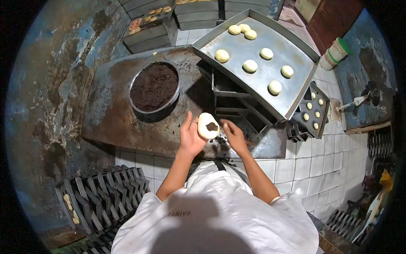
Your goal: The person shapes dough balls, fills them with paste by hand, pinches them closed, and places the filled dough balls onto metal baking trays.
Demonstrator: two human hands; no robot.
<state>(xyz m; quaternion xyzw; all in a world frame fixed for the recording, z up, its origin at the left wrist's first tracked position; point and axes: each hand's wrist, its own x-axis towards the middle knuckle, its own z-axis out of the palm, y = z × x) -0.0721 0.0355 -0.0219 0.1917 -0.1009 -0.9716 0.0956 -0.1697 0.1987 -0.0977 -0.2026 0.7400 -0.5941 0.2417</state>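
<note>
My left hand point(192, 137) is held palm up over the front of the table, with a flattened oval piece of pale dough point(204, 131) lying on its palm and fingers. On the dough sits a small lump of dark crumbly filling point(212, 126). Just to the right, my right hand point(234, 137) has loosely bent fingers pointing at the dough's edge, and nothing visible is in them. A round metal bowl point(178, 94), filled with dark crumbly filling point(154, 86), stands beyond my left hand. Several round dough balls point(250, 65) rest on a large metal tray point(292, 55) ahead and to the right.
The tray sits raised on stacked dark metal racks point(230, 99) on the worn table point(110, 106). A lower tray with dough pieces point(325, 114) stands at right. More stacked trays point(103, 197) are at lower left. A lidded bucket point(334, 55) is near the right wall.
</note>
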